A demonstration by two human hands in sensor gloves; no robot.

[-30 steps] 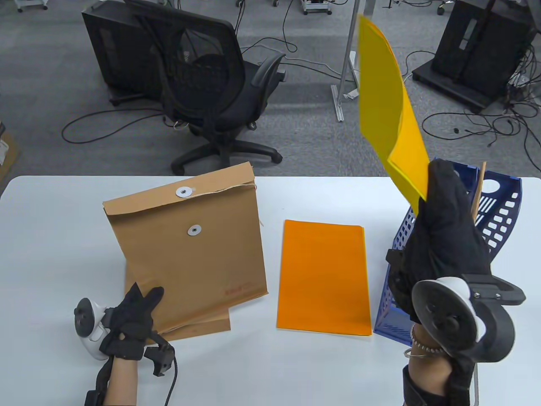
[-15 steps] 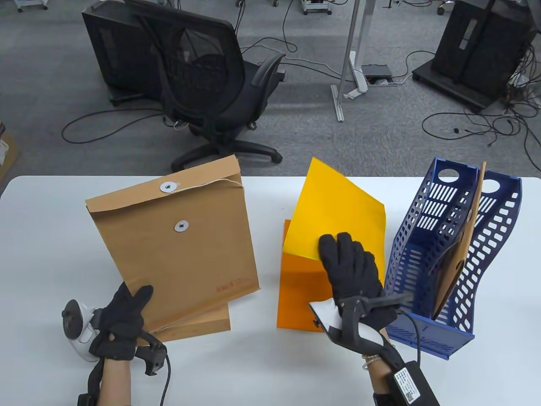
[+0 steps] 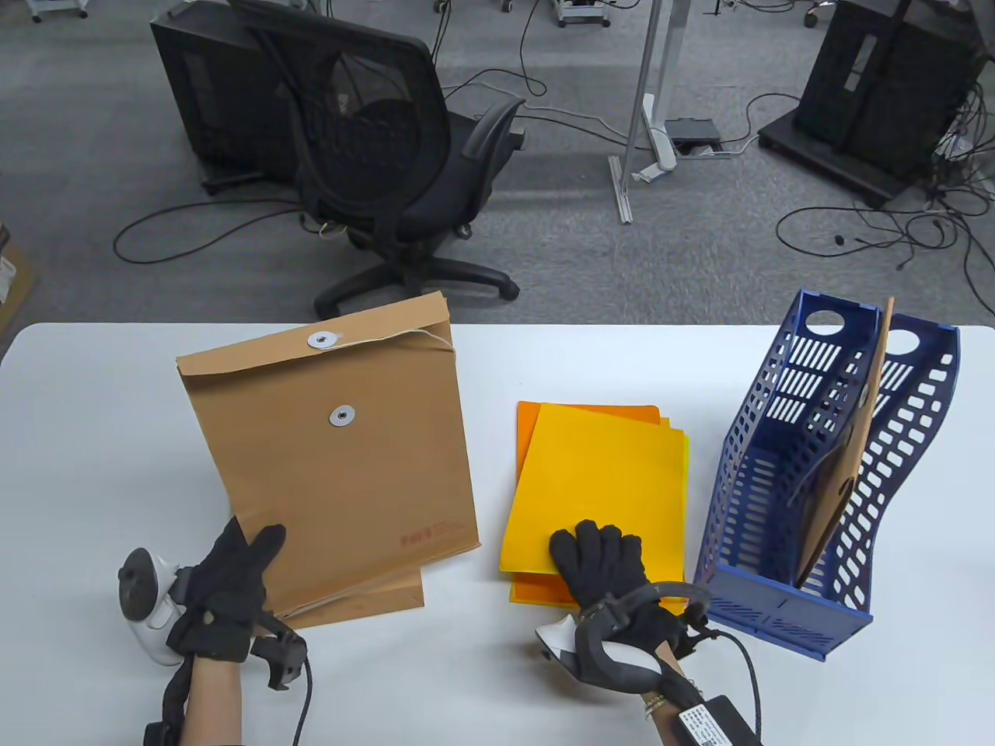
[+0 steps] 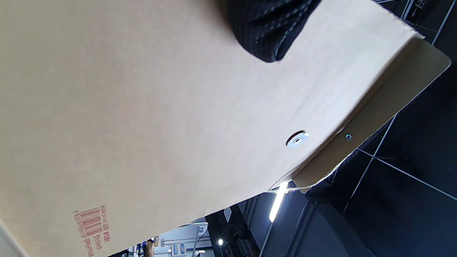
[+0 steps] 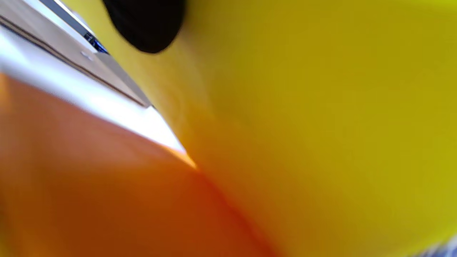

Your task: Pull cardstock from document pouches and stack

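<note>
Yellow cardstock (image 3: pixel 598 482) is down now — a second ago it was swung high in the air over the blue file rack (image 3: pixel 785 606), half a second ago coming in tilted over the pile; it now lies on the orange cardstock (image 3: pixel 528 416), skewed, so orange shows at the far-left corner and the near edge. Right hand (image 3: pixel 602 563) rests palm-down on the near edge of the yellow sheets, fingers spread flat, pressing rather than pinching. Right wrist view is blurred: yellow over orange, a dark fingertip (image 5: pixel 146 25) at the top.

Left hand (image 3: pixel 229 583) grips the lower left corner of the kraft document pouch (image 3: pixel 334 443), thumb on its face, holding it propped up off the table (image 3: pixel 93 435); its string-tie flap is loose at the top. The pouch has shifted only slightly. A second pouch (image 3: pixel 373 594) lies flat beneath it. One more brown pouch (image 3: pixel 843 474) stands in the rack.

Step in hand — stacking, judged nearly done. Next move likely calls for squaring the yellow sheets to the orange edges, then setting the held pouch aside; whether it is emptied cannot be told. The rack pouch looks untouched.
</note>
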